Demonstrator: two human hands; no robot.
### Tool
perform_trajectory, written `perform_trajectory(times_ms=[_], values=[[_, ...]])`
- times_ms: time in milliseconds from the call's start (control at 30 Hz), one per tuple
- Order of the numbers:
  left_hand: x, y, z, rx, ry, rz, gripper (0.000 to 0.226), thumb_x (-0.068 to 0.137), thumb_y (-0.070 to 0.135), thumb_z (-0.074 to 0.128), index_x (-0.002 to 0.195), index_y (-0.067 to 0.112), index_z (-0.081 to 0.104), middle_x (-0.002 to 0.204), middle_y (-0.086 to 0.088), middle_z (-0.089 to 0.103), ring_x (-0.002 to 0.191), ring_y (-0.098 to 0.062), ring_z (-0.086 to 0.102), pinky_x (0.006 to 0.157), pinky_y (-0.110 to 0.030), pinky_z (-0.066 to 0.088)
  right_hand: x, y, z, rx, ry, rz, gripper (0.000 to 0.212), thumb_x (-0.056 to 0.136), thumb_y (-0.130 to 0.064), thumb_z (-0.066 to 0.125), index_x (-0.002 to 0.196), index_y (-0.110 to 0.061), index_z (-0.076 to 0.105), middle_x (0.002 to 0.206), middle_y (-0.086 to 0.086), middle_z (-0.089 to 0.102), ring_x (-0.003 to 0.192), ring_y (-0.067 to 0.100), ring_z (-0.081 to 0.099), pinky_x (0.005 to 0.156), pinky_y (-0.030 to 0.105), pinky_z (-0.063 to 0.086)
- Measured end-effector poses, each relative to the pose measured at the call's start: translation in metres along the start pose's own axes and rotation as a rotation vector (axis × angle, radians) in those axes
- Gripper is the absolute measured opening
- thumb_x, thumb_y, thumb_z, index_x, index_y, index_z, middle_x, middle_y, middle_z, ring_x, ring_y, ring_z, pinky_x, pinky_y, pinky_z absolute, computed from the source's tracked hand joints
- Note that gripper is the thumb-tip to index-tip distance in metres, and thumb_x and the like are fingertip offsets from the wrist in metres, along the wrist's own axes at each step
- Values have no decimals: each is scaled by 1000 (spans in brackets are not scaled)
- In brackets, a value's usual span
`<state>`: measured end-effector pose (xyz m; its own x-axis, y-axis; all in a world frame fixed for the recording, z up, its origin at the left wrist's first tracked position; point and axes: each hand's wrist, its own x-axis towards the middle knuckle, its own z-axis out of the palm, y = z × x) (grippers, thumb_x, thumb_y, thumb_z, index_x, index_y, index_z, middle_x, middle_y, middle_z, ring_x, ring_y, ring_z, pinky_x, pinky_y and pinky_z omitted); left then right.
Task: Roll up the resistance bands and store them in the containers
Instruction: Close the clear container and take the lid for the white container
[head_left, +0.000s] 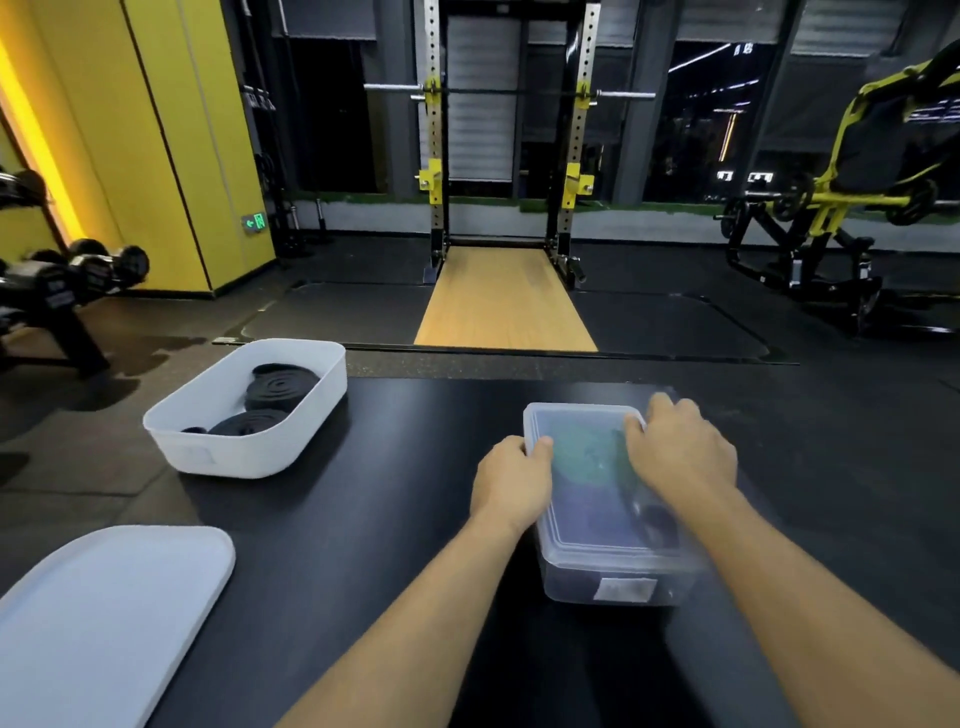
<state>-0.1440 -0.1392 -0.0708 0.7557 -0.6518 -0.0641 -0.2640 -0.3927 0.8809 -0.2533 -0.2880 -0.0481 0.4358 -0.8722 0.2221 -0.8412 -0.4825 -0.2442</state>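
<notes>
On the desk (389, 467), the left hand (511, 480) pinches the left rim of the lid (582, 525) on the clear container (587, 584); the right hand (678, 447) curls over its far right corner. The thin plastic likely flexes, so the corners are the best hold; the rolled bands (587, 452) inside seem soft and light.

Left hand (511, 480), right hand (680, 447) on the clear container lid (582, 514); rolled black bands (278, 387) in white tub (234, 452)

Both forearms are bare from the lower edge of the view up to the wrists. The left hand (511, 480) and right hand (680, 452) are bare as well.
</notes>
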Motion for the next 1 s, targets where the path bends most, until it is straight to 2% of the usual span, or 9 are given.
perform_trajectory(times_ms=[100,233,367,500,633,733,833,933,1000], values=[[-21,-7,2,82,-67,25,32,103,44,48,125,22,55,117,2,64,102,-23,64,83,-38,52,-24,-10,-2,-58,121,-181,32,103,-42,46,112,-17,62,117,8,51,110,31,51,87,43,47],[-37,-12,6,24,-52,51,38,104,42,49,136,21,48,125,-3,63,108,-28,64,93,-47,55,-42,-19,11,-15,104,-293,29,104,-37,45,102,-17,66,108,5,56,99,27,48,83,42,46],[-51,-14,-21,-127,-172,75,34,102,48,53,126,25,58,112,2,68,99,-21,68,90,-50,60,-48,-22,-1,139,106,-347,21,98,-30,56,90,-20,72,100,-1,59,93,21,54,74,39,50],[-65,-40,-82,37,-111,176,41,103,51,49,90,17,68,77,6,65,71,-16,62,78,-46,58,-84,-70,-15,331,130,-574,17,95,-25,64,80,-26,70,88,-11,55,83,12,57,70,32,45],[-73,-82,-149,189,126,117,21,100,39,55,89,32,72,84,16,69,83,-10,64,79,-33,54,-116,-135,-2,384,-28,-751,10,95,-31,63,87,-31,69,87,-15,57,83,6,57,76,36,52],[-83,-112,-185,343,237,42,18,100,35,55,102,34,73,105,12,67,100,-14,64,86,-34,52,-131,-172,16,326,-186,-746,8,97,-38,60,98,-36,68,90,-16,58,85,5,58,80,36,54],[-92,-137,-220,406,306,5,20,101,34,53,109,31,71,112,10,60,99,-13,63,81,-32,48,-139,-212,34,316,-303,-736,14,96,-37,60,108,-35,66,95,-16,61,89,6,59,84,38,55],[-90,-158,-247,420,342,-22,25,102,37,52,120,29,68,124,8,54,106,-14,63,85,-33,51,-140,-252,50,338,-368,-710,37,96,-35,62,132,-33,58,101,-15,61,93,9,61,89,39,55],[-90,-170,-262,438,347,-46,30,102,38,52,127,28,66,131,6,51,112,-15,61,89,-34,51,-140,-277,56,354,-405,-689,63,96,-34,64,152,-38,37,110,-10,60,99,13,61,91,41,55]])
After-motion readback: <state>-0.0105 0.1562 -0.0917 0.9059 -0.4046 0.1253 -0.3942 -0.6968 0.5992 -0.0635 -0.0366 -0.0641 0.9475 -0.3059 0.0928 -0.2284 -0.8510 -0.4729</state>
